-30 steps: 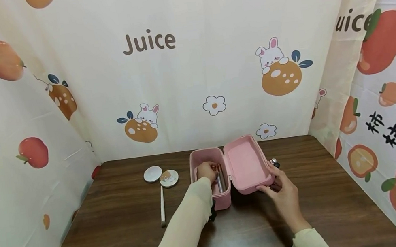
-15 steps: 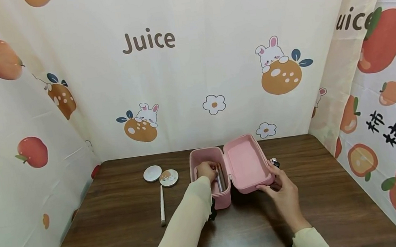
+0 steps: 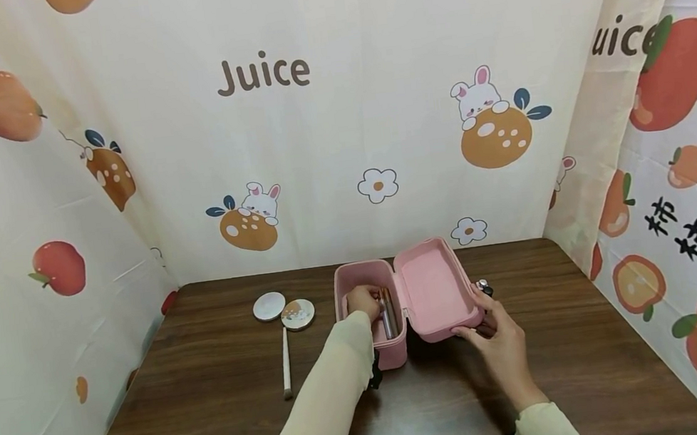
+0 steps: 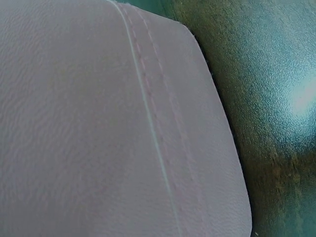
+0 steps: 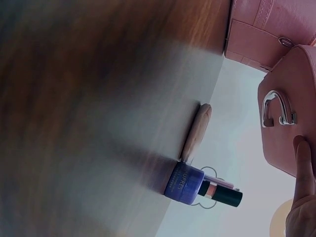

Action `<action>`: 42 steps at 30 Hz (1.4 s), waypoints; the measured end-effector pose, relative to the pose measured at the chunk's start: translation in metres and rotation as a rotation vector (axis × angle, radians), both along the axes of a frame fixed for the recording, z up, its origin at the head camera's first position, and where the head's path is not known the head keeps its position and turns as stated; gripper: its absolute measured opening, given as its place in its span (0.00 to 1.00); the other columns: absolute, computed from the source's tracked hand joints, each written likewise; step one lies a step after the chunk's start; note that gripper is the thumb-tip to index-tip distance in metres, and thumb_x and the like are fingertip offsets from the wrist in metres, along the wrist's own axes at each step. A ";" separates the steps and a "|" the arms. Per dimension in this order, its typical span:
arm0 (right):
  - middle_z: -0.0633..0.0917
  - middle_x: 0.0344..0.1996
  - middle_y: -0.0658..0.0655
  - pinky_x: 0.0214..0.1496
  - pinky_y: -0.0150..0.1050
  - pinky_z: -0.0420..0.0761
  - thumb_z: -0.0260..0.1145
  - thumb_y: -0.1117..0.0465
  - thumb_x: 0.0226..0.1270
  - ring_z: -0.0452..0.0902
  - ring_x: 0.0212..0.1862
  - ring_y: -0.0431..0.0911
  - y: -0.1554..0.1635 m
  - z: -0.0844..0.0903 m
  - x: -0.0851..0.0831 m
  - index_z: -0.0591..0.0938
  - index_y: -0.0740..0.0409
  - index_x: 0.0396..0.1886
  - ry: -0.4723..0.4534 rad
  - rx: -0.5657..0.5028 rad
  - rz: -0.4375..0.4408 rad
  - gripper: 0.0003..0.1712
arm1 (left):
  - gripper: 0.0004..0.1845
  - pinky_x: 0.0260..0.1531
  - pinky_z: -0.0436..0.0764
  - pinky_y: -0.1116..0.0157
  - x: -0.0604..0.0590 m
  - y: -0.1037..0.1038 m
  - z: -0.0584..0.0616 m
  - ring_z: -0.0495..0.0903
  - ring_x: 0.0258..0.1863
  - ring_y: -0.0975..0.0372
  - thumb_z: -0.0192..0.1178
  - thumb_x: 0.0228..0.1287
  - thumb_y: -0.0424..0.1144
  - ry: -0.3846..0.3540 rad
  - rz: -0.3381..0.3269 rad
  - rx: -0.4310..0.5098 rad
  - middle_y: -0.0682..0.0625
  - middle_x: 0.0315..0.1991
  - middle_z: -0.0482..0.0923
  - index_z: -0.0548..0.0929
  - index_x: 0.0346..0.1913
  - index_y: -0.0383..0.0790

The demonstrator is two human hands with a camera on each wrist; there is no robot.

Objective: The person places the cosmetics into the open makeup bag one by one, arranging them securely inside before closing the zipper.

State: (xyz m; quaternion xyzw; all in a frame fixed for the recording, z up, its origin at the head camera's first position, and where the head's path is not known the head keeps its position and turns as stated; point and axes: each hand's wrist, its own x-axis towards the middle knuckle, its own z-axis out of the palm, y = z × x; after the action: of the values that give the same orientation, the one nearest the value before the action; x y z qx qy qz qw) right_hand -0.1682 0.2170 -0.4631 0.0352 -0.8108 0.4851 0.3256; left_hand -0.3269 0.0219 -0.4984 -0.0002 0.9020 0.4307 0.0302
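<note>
A pink cosmetic case [image 3: 392, 357] stands on the table with its lid [image 3: 437, 290] swung out to the right. My left hand [image 3: 363, 300] reaches down into the case, its fingertips hidden beside slim tubes [image 3: 388, 313] with copper-coloured ends. I cannot tell whether it grips anything. My right hand [image 3: 498, 344] holds the lid at its right corner, thumb at the near edge and fingers behind. In the right wrist view, a finger lies against the lid's outer face near its silver handle [image 5: 279, 106]. The left wrist view shows mostly the case's stitched side [image 4: 98, 118].
Left of the case lie a white disc [image 3: 269, 306], a patterned round compact [image 3: 298, 314] and a white-handled brush [image 3: 286, 364]. Behind the lid, the right wrist view shows a blue bottle [image 5: 183, 183], a dark-capped item [image 5: 227, 196] and a flat pinkish thing [image 5: 197, 131].
</note>
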 end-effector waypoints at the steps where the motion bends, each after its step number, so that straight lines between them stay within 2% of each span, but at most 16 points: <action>1: 0.78 0.63 0.63 0.47 0.20 0.78 0.78 0.77 0.41 0.82 0.51 0.56 0.000 0.000 0.000 0.78 0.68 0.57 0.000 -0.001 0.000 0.37 | 0.18 0.29 0.78 0.66 0.000 0.000 -0.001 0.74 0.29 0.60 0.62 0.50 0.21 0.005 -0.003 -0.010 0.47 0.32 0.82 0.88 0.45 0.36; 3: 0.78 0.63 0.63 0.47 0.19 0.78 0.78 0.78 0.41 0.82 0.51 0.55 0.000 -0.001 -0.001 0.78 0.68 0.57 0.000 -0.004 0.000 0.37 | 0.19 0.32 0.79 0.65 -0.001 0.000 -0.001 0.74 0.30 0.59 0.63 0.48 0.22 0.035 -0.009 -0.047 0.47 0.32 0.83 0.89 0.45 0.37; 10: 0.78 0.63 0.64 0.47 0.20 0.78 0.78 0.78 0.40 0.83 0.51 0.49 0.001 -0.004 -0.002 0.78 0.68 0.57 0.016 -0.013 0.003 0.38 | 0.20 0.33 0.80 0.64 -0.002 0.000 -0.003 0.76 0.31 0.58 0.63 0.48 0.22 0.052 -0.012 -0.049 0.46 0.34 0.85 0.88 0.46 0.36; 15: 0.78 0.63 0.64 0.47 0.20 0.78 0.78 0.77 0.41 0.82 0.52 0.48 0.002 -0.003 -0.004 0.78 0.68 0.57 0.008 -0.006 0.002 0.37 | 0.16 0.41 0.81 0.58 -0.002 0.000 0.001 0.80 0.38 0.54 0.66 0.56 0.27 0.085 0.017 -0.038 0.44 0.41 0.85 0.87 0.49 0.36; 18: 0.78 0.63 0.63 0.47 0.20 0.78 0.78 0.77 0.42 0.82 0.52 0.50 0.002 -0.002 -0.004 0.78 0.68 0.58 -0.001 -0.001 -0.002 0.37 | 0.16 0.42 0.82 0.58 0.001 0.001 0.009 0.82 0.39 0.55 0.66 0.60 0.29 0.140 0.009 0.009 0.42 0.43 0.85 0.85 0.52 0.36; 21: 0.78 0.63 0.62 0.46 0.19 0.78 0.78 0.77 0.41 0.83 0.51 0.47 0.004 -0.002 -0.002 0.78 0.67 0.57 -0.006 0.001 -0.016 0.38 | 0.16 0.39 0.85 0.58 0.005 0.001 0.026 0.85 0.36 0.53 0.64 0.64 0.30 0.143 -0.025 0.182 0.41 0.45 0.85 0.83 0.55 0.34; 24: 0.79 0.62 0.63 0.45 0.18 0.77 0.78 0.77 0.40 0.83 0.49 0.46 0.006 -0.002 -0.001 0.78 0.67 0.58 -0.008 0.013 -0.020 0.39 | 0.17 0.36 0.87 0.57 0.008 -0.010 0.054 0.87 0.33 0.50 0.61 0.68 0.31 0.151 -0.043 0.393 0.38 0.44 0.85 0.81 0.58 0.33; 25: 0.79 0.62 0.63 0.45 0.18 0.77 0.78 0.77 0.40 0.83 0.49 0.48 0.006 -0.002 -0.001 0.78 0.67 0.58 -0.006 0.016 -0.019 0.39 | 0.17 0.37 0.87 0.56 0.009 -0.017 0.066 0.87 0.33 0.49 0.60 0.69 0.32 0.154 -0.037 0.451 0.37 0.44 0.84 0.81 0.58 0.33; 27: 0.78 0.62 0.63 0.46 0.18 0.77 0.78 0.77 0.40 0.83 0.49 0.52 0.008 -0.002 -0.002 0.78 0.67 0.58 -0.002 0.023 -0.016 0.39 | 0.16 0.37 0.86 0.54 0.008 -0.038 0.085 0.87 0.32 0.50 0.60 0.70 0.33 0.224 -0.013 0.518 0.36 0.43 0.84 0.81 0.58 0.33; 29: 0.78 0.63 0.63 0.46 0.18 0.77 0.78 0.77 0.40 0.82 0.49 0.55 0.007 -0.003 -0.002 0.78 0.67 0.58 -0.001 0.024 -0.010 0.39 | 0.15 0.33 0.87 0.56 0.008 -0.068 0.093 0.86 0.31 0.52 0.60 0.70 0.35 0.304 0.045 0.534 0.35 0.41 0.83 0.83 0.56 0.34; 30: 0.78 0.63 0.63 0.46 0.18 0.77 0.78 0.77 0.40 0.82 0.49 0.55 0.006 -0.003 -0.002 0.78 0.67 0.58 0.000 0.022 -0.008 0.39 | 0.14 0.31 0.87 0.58 0.009 -0.085 0.094 0.85 0.30 0.53 0.61 0.69 0.35 0.337 0.083 0.529 0.35 0.41 0.83 0.83 0.55 0.35; 31: 0.78 0.63 0.62 0.46 0.18 0.77 0.78 0.77 0.40 0.83 0.49 0.53 0.006 -0.003 -0.002 0.78 0.67 0.58 0.001 0.017 -0.012 0.39 | 0.13 0.29 0.87 0.60 0.009 -0.101 0.092 0.85 0.30 0.53 0.61 0.69 0.36 0.365 0.119 0.506 0.35 0.40 0.83 0.84 0.53 0.35; 33: 0.78 0.62 0.62 0.46 0.18 0.77 0.78 0.77 0.40 0.83 0.49 0.46 0.006 -0.003 -0.002 0.78 0.67 0.58 0.005 0.011 -0.017 0.39 | 0.12 0.24 0.85 0.66 0.010 -0.132 0.080 0.84 0.29 0.54 0.61 0.69 0.37 0.400 0.174 0.402 0.35 0.39 0.83 0.85 0.51 0.36; 35: 0.78 0.62 0.64 0.45 0.18 0.77 0.78 0.78 0.39 0.82 0.49 0.37 0.007 -0.004 -0.002 0.78 0.67 0.57 0.017 0.008 -0.017 0.39 | 0.12 0.21 0.82 0.71 0.014 -0.159 0.061 0.83 0.29 0.54 0.60 0.70 0.38 0.379 0.213 0.275 0.38 0.39 0.84 0.85 0.51 0.38; 38: 0.78 0.62 0.67 0.45 0.17 0.77 0.78 0.79 0.39 0.79 0.48 0.28 0.007 -0.003 -0.001 0.78 0.68 0.57 0.032 0.011 -0.011 0.38 | 0.12 0.19 0.78 0.72 0.024 -0.190 0.029 0.82 0.28 0.53 0.59 0.71 0.38 0.320 0.218 0.122 0.40 0.38 0.84 0.84 0.53 0.38; 42: 0.77 0.62 0.67 0.46 0.17 0.77 0.77 0.78 0.41 0.79 0.49 0.28 0.006 -0.002 -0.001 0.77 0.68 0.59 0.030 0.031 0.006 0.39 | 0.15 0.18 0.79 0.69 0.041 -0.212 -0.005 0.80 0.24 0.55 0.60 0.70 0.37 0.231 0.190 0.036 0.41 0.40 0.84 0.83 0.56 0.38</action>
State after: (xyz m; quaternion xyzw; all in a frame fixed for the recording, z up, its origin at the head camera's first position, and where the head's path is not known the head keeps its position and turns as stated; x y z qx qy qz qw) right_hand -0.1691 0.2230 -0.4655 0.0499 -0.8133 0.4727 0.3356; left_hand -0.2855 -0.1898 -0.5036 -0.0356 0.8876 0.4447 -0.1148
